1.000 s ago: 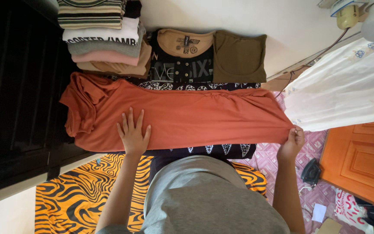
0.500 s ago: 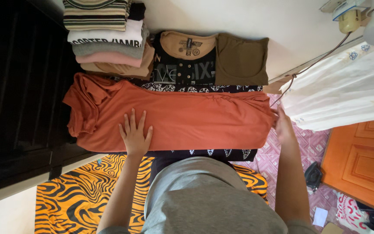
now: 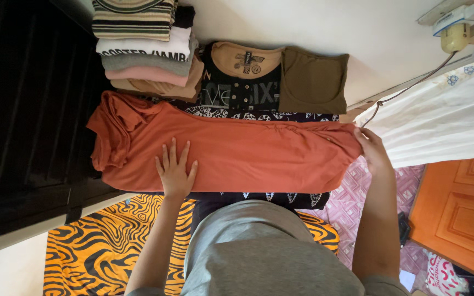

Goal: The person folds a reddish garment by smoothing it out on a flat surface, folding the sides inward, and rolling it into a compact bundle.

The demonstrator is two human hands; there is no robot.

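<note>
A rust-orange shirt [image 3: 248, 153] lies spread lengthwise on a dark patterned cloth [image 3: 259, 114], its sleeves bunched at the left end. My left hand [image 3: 175, 171] rests flat on the shirt's near edge, fingers spread. My right hand [image 3: 373, 149] grips the shirt's right end at its far corner, with the fabric gathered under the fingers.
Behind the shirt stand a stack of folded clothes [image 3: 146, 46], a folded black printed shirt [image 3: 242, 77] and an olive one [image 3: 314, 79]. A white curtain [image 3: 445, 115] hangs at the right, an orange door [image 3: 462, 208] below it. An orange-and-black striped mat [image 3: 100, 246] lies near me.
My right hand let go of the near right corner, moved up along the shirt's right end and took hold at the far corner. The left hand stays pressed flat.
</note>
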